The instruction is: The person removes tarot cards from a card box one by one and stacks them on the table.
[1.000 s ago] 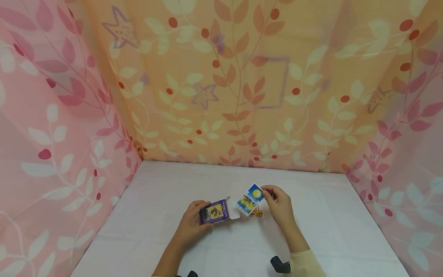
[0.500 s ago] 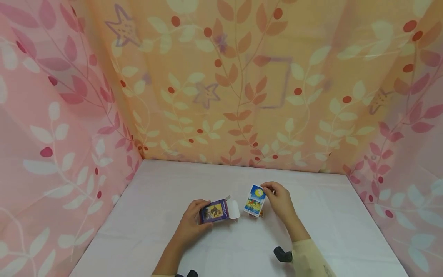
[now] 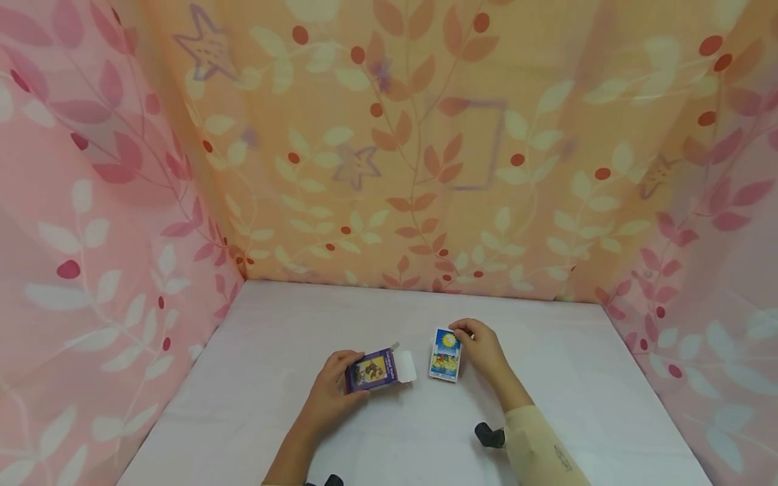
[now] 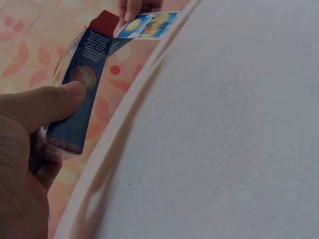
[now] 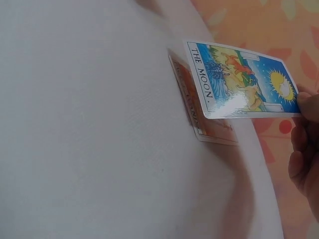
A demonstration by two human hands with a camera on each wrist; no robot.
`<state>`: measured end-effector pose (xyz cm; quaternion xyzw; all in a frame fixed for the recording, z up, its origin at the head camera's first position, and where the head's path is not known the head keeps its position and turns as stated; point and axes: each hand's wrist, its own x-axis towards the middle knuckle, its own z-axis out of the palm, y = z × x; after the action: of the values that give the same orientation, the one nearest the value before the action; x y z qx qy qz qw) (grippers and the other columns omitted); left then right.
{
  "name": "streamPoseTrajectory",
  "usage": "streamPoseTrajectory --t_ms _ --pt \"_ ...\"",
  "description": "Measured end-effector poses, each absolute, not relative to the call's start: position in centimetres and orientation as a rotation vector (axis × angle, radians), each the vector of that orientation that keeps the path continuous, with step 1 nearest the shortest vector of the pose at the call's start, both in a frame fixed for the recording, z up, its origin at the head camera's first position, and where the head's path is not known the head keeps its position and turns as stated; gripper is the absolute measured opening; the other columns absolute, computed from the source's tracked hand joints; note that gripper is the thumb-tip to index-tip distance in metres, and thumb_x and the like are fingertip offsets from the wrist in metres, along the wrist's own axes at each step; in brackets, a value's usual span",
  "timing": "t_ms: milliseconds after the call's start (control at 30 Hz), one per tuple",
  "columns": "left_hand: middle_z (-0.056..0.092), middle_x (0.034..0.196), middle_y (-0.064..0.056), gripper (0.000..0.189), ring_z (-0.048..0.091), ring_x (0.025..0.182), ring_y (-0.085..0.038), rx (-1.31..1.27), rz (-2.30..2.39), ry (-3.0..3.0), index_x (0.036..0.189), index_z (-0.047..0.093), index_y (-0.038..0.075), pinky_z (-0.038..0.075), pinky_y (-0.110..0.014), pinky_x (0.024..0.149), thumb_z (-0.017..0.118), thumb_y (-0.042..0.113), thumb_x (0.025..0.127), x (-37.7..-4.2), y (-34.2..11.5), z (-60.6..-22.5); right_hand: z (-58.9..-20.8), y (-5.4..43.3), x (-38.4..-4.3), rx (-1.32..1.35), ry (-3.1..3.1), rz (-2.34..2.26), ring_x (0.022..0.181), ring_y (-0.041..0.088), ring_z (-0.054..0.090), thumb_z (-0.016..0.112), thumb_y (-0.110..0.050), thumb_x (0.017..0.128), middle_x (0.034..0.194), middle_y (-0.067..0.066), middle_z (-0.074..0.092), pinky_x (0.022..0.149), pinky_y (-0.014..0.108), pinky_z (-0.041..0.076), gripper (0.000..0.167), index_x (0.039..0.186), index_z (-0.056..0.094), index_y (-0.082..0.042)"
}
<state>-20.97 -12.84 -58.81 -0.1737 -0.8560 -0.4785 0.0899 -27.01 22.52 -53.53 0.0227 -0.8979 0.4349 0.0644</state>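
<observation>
My left hand grips a dark purple card box by its sides, the thumb pressed on one narrow face in the left wrist view. The box's white end flap hangs open toward the right. Between thumb and fingers, my right hand pinches one end of a tarot card marked "THE MOON", blue with a yellow sun-like disc. That card is held above other cards lying on the table, apart from them in the right wrist view. Only an orange-brown edge of the lower cards shows.
A white cloth covers the table. Floral curtains stand behind it and on both sides. Black wrist mounts sit near the forearms, low over the table's front.
The right hand has brought the moon card from a slanted position to nearly upright in view, over the lower cards. The left hand and box have stayed almost in place.
</observation>
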Motion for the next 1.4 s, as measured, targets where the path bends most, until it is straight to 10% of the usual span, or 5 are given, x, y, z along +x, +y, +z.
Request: streamPoseTrajectory --t_ms 1400 --pt "0.054 0.136 0.009 0.081 0.053 0.133 -0.021 -0.493 -1.441 -2.556 0.141 0.06 0.029 0.04 -0.05 0.118 0.095 0.017 0.069 -20.8 -12.8 -58.6 -57.9 23.4 -30.4 0.152 -2.823 1.271 0.106 0.025 0.062 0.065 -0.011 0.1 0.106 0.005 0.071 0.101 0.051 0.05 0.01 0.105 0.074 -0.011"
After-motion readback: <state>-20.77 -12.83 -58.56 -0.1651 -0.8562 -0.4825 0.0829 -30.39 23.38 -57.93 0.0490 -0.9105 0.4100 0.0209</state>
